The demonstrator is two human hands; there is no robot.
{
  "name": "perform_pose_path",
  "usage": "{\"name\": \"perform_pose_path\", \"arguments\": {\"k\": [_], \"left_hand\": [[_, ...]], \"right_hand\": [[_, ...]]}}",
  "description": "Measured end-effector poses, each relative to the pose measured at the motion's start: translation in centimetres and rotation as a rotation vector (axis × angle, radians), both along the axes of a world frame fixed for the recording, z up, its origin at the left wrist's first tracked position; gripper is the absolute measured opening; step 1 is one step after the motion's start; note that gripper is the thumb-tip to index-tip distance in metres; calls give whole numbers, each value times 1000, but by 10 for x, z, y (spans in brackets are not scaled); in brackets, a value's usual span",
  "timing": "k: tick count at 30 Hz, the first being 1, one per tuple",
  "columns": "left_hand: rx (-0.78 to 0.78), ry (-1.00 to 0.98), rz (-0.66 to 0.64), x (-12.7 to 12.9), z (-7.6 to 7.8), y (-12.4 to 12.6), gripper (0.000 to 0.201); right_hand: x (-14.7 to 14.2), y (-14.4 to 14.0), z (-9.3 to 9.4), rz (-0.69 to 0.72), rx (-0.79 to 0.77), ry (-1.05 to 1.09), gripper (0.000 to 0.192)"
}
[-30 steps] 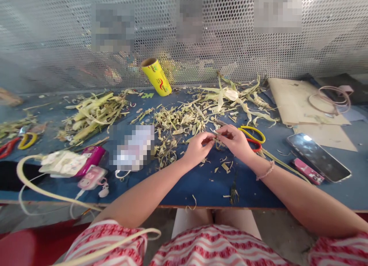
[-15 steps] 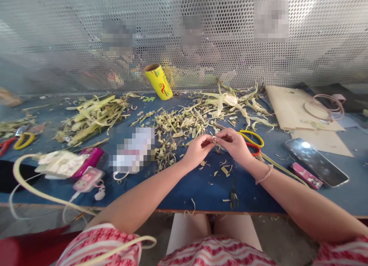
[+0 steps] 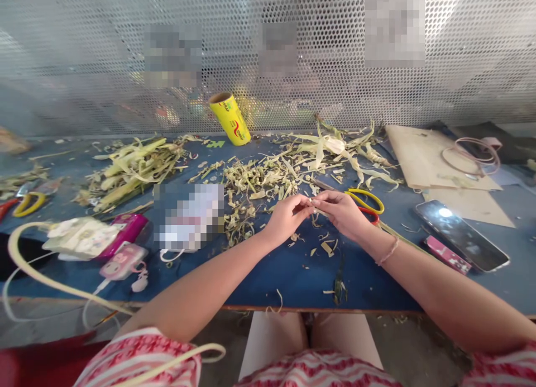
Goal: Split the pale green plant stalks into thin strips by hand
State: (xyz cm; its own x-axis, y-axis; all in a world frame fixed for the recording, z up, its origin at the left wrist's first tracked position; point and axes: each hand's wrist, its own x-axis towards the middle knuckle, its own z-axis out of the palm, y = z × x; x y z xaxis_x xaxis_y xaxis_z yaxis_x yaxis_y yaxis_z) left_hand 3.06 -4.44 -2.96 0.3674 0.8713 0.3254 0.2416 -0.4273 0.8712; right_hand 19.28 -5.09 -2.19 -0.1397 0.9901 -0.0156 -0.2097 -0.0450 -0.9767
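Observation:
Over the blue table, my left hand (image 3: 292,214) and my right hand (image 3: 341,211) meet fingertip to fingertip. Both are closed in a pinch on a small pale piece of dried husk (image 3: 311,200), mostly covered by the fingers. Just behind my right hand lies a pair of scissors (image 3: 367,200) with red and yellow handles, its blades pointing left. A heap of short husk curls (image 3: 259,180) spreads beyond my hands. A few loose scraps (image 3: 329,247) lie on the table below them.
Long husk strips (image 3: 136,169) are piled at the left. A yellow tube (image 3: 231,119) stands tilted at the back. A phone (image 3: 463,236) and brown paper (image 3: 431,158) lie at the right. A power strip (image 3: 81,236) with cables and another pair of scissors (image 3: 29,204) are at left.
My fingertips have shifted slightly around the small piece, and the right hand has turned a little. Both hands stay together in the same place.

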Motion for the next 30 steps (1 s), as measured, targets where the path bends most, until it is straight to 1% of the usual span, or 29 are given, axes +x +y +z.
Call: {"name": "perform_pose_path", "arguments": {"k": [1,3,6,10,15,17,21,23,26,30], "left_hand": [[-6,2,-12,0,1,0,13],[-7,11,-22,-1,3,-1,14],[-11,29,-26,0,6,-2,15],[-29,20,-28,1,6,-3,15],[-80,-53,-60,2,3,-2,14],[-35,-39,-51,2,1,-1,14],[186,93,-4,1,1,-1,7],[254,143,14,1,2,-2,5],[259,154,24,1,3,-2,4],[178,102,31,3,1,-3,6]], "right_hand": [[-1,0,2,25,-50,43,27],[-3,-1,5,40,-78,80,28],[-4,-2,7,39,-54,89,27],[-3,-3,4,41,-20,62,26],[0,-2,2,-19,40,23,23],[1,-2,2,-34,22,26,24],[0,-2,3,-30,-20,27,26],[0,-1,3,-26,-19,14,27],[0,-1,2,-33,-17,5,28],[-1,-2,3,-38,-1,18,31]]}}
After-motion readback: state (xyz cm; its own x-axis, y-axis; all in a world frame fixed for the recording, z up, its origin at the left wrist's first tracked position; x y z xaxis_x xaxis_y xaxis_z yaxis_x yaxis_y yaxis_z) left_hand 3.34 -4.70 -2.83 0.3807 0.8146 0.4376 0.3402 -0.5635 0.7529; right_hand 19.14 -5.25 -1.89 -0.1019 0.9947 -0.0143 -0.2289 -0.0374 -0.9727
